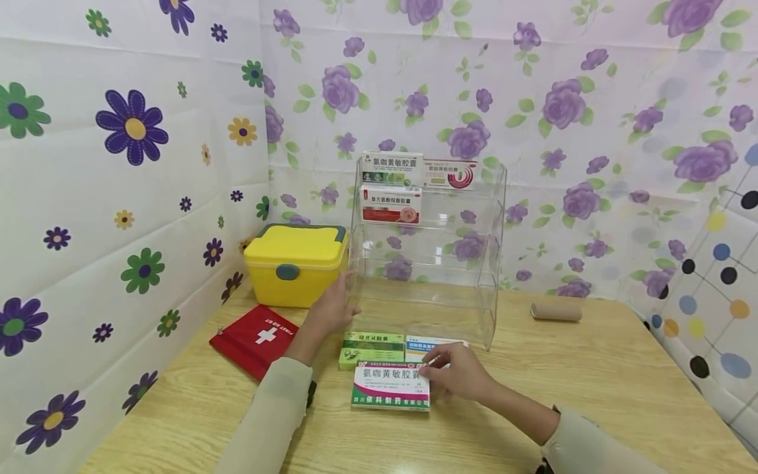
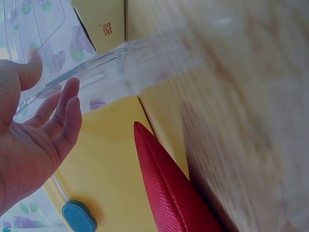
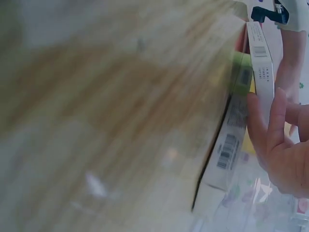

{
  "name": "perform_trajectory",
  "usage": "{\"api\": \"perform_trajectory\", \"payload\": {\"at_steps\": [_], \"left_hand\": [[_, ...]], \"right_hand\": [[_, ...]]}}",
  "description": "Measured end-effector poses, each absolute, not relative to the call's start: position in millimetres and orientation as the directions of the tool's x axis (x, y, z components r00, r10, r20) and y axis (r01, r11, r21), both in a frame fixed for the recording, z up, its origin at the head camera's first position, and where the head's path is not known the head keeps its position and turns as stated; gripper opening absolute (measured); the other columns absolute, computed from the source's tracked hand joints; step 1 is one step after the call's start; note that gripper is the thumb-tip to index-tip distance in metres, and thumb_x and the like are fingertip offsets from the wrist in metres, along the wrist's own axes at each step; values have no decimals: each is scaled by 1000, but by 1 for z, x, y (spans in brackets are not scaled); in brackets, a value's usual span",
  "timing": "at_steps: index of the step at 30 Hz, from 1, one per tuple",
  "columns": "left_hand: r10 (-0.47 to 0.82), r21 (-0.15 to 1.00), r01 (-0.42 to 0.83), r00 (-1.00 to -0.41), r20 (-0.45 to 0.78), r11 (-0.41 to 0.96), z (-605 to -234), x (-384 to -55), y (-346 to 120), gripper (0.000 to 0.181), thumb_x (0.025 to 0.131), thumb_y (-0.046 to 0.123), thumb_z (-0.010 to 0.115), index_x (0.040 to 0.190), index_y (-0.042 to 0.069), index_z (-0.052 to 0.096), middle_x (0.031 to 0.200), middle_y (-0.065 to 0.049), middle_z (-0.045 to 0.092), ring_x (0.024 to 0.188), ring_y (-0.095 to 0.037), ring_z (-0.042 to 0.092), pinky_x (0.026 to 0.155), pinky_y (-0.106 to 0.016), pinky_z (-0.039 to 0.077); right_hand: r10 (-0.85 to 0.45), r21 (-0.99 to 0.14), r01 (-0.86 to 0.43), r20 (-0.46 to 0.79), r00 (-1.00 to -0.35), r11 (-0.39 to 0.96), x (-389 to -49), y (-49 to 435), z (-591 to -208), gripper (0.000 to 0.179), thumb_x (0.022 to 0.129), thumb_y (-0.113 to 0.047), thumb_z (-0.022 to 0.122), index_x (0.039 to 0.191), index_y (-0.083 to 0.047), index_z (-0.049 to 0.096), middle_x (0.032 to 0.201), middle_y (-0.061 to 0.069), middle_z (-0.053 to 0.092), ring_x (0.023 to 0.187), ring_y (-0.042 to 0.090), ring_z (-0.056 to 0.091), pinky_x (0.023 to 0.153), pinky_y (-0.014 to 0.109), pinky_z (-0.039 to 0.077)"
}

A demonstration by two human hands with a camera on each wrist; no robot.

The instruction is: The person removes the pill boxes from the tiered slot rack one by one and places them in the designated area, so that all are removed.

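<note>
My right hand (image 1: 454, 372) pinches the right end of a white, green and magenta medicine box (image 1: 391, 388). In the right wrist view, this box (image 3: 261, 63) stands out above the green medicine box (image 1: 373, 347) and the white-and-blue medicine box (image 1: 437, 343), which lie on the table. My left hand (image 1: 333, 304) is at the left side of a clear tiered display rack (image 1: 423, 289). The left wrist view has the rack's edge between the thumb and loosely bent fingers of that hand (image 2: 36, 121), with a gap around it.
Three medicine boxes stand on the rack's upper tiers, among them a red-and-white one (image 1: 391, 205). Left of the rack sits a yellow lidded case (image 1: 296, 270), with a red first aid pouch (image 1: 257, 339) before it. A brown cardboard tube (image 1: 556, 312) lies on the table (image 1: 592, 375) at right.
</note>
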State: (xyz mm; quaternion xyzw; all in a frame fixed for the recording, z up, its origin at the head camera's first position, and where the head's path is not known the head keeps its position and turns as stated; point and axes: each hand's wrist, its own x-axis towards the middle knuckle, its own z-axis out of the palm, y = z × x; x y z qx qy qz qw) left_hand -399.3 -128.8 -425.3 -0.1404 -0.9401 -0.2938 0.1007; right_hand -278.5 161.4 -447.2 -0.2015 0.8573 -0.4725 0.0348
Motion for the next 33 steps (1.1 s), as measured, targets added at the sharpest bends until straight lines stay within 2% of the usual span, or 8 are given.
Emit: {"api": "perform_trajectory", "payload": {"at_steps": [8,14,20,25,33], "left_hand": [[196,525,310,-945,261,793,-423,-398,-128,85,87,17,78,152,25,22,138,-14,53,117,-35,57,85,-51,53],[197,529,314,-944,266,789,-422,-398,-128,85,88,17,77,152,25,22,137,-13,53,116,-35,58,85,-51,53],[205,528,323,-940,272,785,-424,-398,-129,84,88,18,77,152,21,23,135,-17,54,118,-36,57,85,-52,52],[204,527,325,-940,275,786,-424,-398,-130,84,87,19,78,151,23,24,135,-17,55,118,-36,57,88,-52,52],[211,528,334,-936,281,781,-425,-399,-129,84,87,17,78,151,23,24,134,-17,54,119,-37,56,90,-54,51]], "right_hand": [[-379,-908,-169,13,-925,383,-272,156,-441,36,85,-16,78,112,5,65,93,14,63,68,28,71,55,47,58],[-357,-935,-102,-28,-934,340,-267,150,-440,45,83,-16,80,117,5,61,103,16,61,71,28,71,60,44,59],[-362,-936,-132,5,-932,327,-264,143,-442,49,86,-19,78,123,5,55,107,16,62,73,29,72,59,45,59],[-361,-922,-178,45,-932,345,-266,138,-442,51,90,-20,74,128,5,52,111,17,62,74,27,72,61,44,59],[-351,-951,-130,24,-936,280,-266,132,-441,48,91,-13,70,129,7,47,113,21,61,77,30,72,62,46,59]]}}
